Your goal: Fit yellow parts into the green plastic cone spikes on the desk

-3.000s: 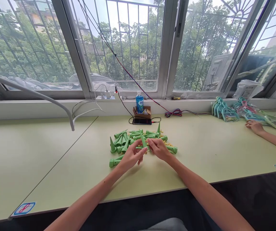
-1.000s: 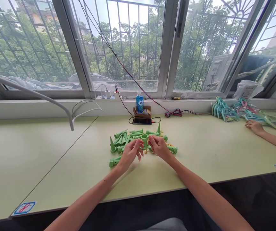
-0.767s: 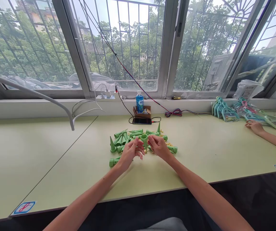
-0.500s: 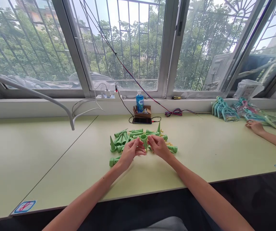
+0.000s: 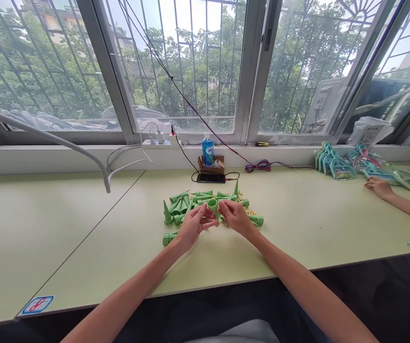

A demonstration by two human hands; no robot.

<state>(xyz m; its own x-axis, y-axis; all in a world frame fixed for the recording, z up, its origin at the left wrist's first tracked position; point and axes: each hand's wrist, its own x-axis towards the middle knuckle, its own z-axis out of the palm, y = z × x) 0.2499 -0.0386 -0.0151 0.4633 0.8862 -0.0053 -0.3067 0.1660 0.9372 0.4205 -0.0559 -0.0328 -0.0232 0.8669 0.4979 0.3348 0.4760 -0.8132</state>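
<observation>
A pile of green plastic cone spikes (image 5: 186, 207) lies on the pale green table (image 5: 297, 224), mixed with small yellow pieces (image 5: 250, 213). My left hand (image 5: 192, 226) and my right hand (image 5: 236, 217) meet just in front of the pile. Both pinch one green cone (image 5: 213, 206) between them, its round open end facing me. One single cone (image 5: 169, 237) lies apart, close to my left wrist.
A blue bottle (image 5: 207, 149) stands in a small cardboard box (image 5: 215, 169) by a black phone (image 5: 211, 178) under the window, with red and black cables (image 5: 258, 166). Another person's hand (image 5: 379, 186) rests at the far right near teal packaged goods (image 5: 336, 164). A white tube (image 5: 47, 138) crosses the left.
Three seconds ago the cone lay sideways between my hands with its tip up. It has since turned so the open end faces me. My hands stay close together and the view rose slightly.
</observation>
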